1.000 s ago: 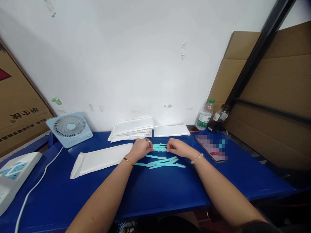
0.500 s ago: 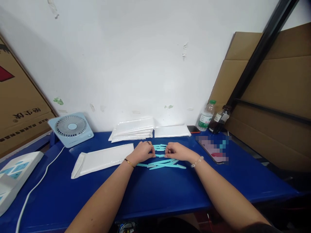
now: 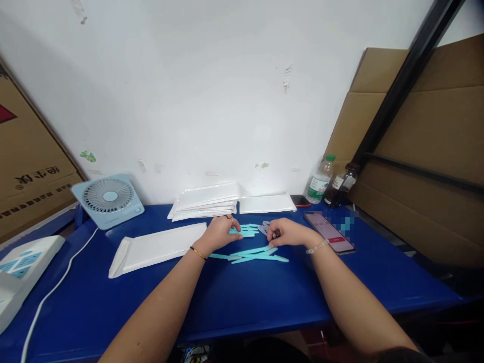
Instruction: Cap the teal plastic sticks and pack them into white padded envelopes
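Observation:
Several thin turquoise sticks (image 3: 253,254) lie fanned out on the blue table (image 3: 242,297) in front of me. A second small bunch of turquoise sticks (image 3: 247,231) lies just behind them. My left hand (image 3: 218,233) rests on the left end of that bunch, fingers curled and pinching it. My right hand (image 3: 285,232) is curled at the right end, pinching a small grey piece (image 3: 263,228) that I cannot make out. A white padded envelope (image 3: 157,248) lies open-mouthed to the left of my left hand.
A stack of white envelopes (image 3: 206,200) and one more (image 3: 265,203) sit by the wall. A phone (image 3: 328,232) lies right of my hand, two bottles (image 3: 319,179) behind it. A small blue fan (image 3: 108,200) with its white cable stands left. Cardboard boxes flank the table.
My hands have drawn slightly apart. The right hand has shifted right and now pinches a small grey piece; the left stays on the stick bunch.

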Tool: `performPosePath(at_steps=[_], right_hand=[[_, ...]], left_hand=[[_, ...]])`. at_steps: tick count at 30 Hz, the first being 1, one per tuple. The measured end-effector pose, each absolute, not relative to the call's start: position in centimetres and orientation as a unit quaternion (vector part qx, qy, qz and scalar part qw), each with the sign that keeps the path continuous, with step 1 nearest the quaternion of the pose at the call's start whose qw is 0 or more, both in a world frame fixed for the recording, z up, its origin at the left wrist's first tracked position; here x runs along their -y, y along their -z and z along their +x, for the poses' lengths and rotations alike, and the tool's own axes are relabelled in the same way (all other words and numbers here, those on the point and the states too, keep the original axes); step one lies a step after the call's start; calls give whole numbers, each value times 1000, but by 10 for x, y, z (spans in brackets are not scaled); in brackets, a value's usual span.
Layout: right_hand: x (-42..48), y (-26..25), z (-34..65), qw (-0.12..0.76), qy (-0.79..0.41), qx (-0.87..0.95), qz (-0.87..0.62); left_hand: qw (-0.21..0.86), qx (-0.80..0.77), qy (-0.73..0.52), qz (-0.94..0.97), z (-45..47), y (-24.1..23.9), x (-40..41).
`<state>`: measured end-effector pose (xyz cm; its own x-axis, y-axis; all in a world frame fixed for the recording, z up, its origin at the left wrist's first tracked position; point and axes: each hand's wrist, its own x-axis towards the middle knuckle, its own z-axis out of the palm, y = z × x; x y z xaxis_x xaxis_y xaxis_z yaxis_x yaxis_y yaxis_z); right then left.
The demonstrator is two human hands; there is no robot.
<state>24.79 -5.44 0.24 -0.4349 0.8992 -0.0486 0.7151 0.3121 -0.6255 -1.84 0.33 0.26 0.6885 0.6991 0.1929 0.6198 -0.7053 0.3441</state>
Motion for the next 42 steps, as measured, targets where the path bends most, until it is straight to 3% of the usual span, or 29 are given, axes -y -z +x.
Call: performPosePath(at_steps=[3,7,16,22,31,37,42], right_hand=[[55,2,240,109,-311,805,-494],[54,5,233,107,-272,822,-489],[52,-3,241,165,-160,828,-512],[53,-5,254,216,-199,773,-562],[57,-9,244,215,-213,784,-543],[62,-11,219,220,-244,812,-483],[61,-10,207,193,-204,846,-454]], left_hand=[[139,-324,-115,929,-14,-2,4],[143,-305,-78,938,-8,5,8],[74,-368,-115,920,-12,1,-4],[114,-415,-134,892,-30,-12,-8],[213,-390,127,887,-46,-27,4],[262,-352,-29,898,-27,-17,8],[212,-334,-124,910,-12,-12,9]])
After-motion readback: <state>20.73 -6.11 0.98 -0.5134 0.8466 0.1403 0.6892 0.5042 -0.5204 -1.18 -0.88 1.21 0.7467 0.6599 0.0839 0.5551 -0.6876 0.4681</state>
